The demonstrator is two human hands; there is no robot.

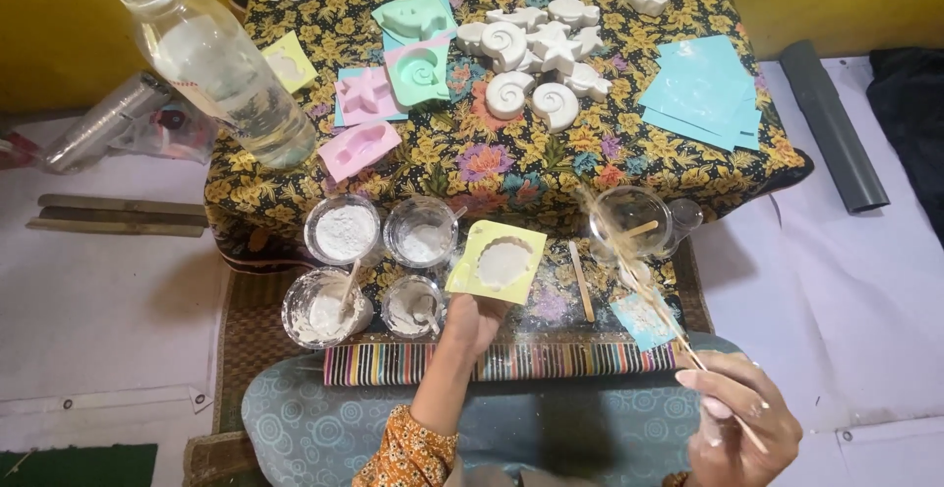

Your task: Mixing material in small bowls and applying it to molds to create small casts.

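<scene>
— Which step is this?

— Seemingly the fill: the left hand [472, 322] grips the yellow shell mould [497, 263] by its near edge, white plaster inside, at the near edge of the surface [688, 167]. The right hand [737, 418] pinches a thin stick [639, 285].

— What does the next move call for?

— Keeping the mould level, I'd judge. Four plaster cups [379, 266] crowd its left; open room lies right, past the wooden spatula [581, 281].
</scene>
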